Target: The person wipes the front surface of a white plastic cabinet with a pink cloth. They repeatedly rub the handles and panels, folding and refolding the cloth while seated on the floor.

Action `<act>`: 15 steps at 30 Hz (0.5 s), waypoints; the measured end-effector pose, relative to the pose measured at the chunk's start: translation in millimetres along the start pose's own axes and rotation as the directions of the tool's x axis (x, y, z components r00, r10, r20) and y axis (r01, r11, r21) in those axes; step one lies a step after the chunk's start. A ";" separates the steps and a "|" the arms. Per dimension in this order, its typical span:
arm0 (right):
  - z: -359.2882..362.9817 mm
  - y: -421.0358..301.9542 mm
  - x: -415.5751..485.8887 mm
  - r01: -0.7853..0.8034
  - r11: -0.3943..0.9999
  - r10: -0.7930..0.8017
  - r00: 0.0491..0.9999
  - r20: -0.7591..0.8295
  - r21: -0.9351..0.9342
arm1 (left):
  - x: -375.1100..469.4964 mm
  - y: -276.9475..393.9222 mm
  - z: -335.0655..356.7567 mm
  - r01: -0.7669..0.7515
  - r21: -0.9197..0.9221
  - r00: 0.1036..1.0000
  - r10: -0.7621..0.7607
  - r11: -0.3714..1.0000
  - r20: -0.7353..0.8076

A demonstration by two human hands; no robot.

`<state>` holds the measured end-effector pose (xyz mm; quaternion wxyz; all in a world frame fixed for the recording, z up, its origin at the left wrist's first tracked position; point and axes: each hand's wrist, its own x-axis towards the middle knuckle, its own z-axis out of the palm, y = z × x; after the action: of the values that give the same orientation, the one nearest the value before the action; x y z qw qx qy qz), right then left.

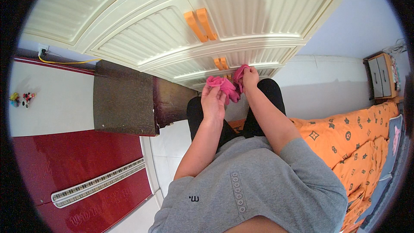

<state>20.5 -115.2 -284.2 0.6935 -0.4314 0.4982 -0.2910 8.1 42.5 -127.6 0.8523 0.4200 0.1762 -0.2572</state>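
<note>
Both of my hands grip a bunched pink cloth [229,91] above my knees. My left hand [214,102] pinches its left end, fingers curled into the folds. Around the other end, my right hand [251,78] is closed, with part of the cloth sticking up past the fingers. Some darker folds hang between the two hands. Whether it is one piece or two, I cannot tell. Just beyond the cloth stands a cream plastic cabinet [155,38] with ribbed doors. Its paired orange handles [200,26] face me, and a lower pair [220,63] shows right behind the cloth.
To the left are a dark patterned cabinet [124,98] and a red wardrobe [84,161] with long handles. On the right lies a bed with an orange printed cover [343,136]. A small nightstand [381,76] stands past it. A yellow cable [68,62] runs from a wall socket.
</note>
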 end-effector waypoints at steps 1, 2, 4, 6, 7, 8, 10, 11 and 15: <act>-5.0 4.4 9.4 0.023 1.000 -0.023 0.999 -0.022 -0.014 | -1.1 -0.6 2.7 0.011 0.009 1.000 -0.011 1.000 0.005; -10.4 9.2 17.6 0.046 0.999 -0.047 0.998 -0.045 -0.029 | -2.1 -1.3 5.6 0.022 0.018 1.000 -0.022 1.000 0.011; -7.7 -2.4 5.1 0.047 0.999 -0.047 0.999 -0.011 0.014 | -0.9 1.4 0.4 0.000 0.010 1.000 0.000 1.000 -0.001; -8.7 -11.6 0.1 0.068 0.997 -0.068 0.998 0.005 0.022 | 0.3 0.8 -0.3 -0.008 0.006 1.000 0.008 1.000 0.003; -11.1 -12.8 2.3 0.087 0.996 -0.087 0.996 0.006 0.009 | 0.9 -0.6 1.0 -0.007 0.006 1.000 0.007 1.000 0.012; -13.4 -13.7 4.2 0.106 0.994 -0.106 0.994 0.008 -0.004 | 1.4 -2.0 2.2 -0.007 0.006 1.000 0.007 1.000 0.020; -12.8 -21.0 -4.3 0.044 0.999 -0.044 0.999 0.024 0.009 | -0.1 -0.6 2.5 -0.002 0.010 1.000 0.002 1.000 0.016; -11.5 -24.5 -8.4 0.012 1.000 -0.013 0.999 0.034 0.015 | -0.7 0.2 2.5 -0.001 0.012 1.000 0.001 1.000 0.013; -16.5 -13.6 4.4 -0.077 0.995 0.074 0.996 0.049 0.070 | -0.5 -3.2 3.9 0.000 -0.007 0.999 0.000 1.000 0.033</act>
<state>6.8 -130.1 -276.2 0.7305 -0.3936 0.4871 -0.2724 6.2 37.9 -127.1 0.8565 0.4127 0.1632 -0.2636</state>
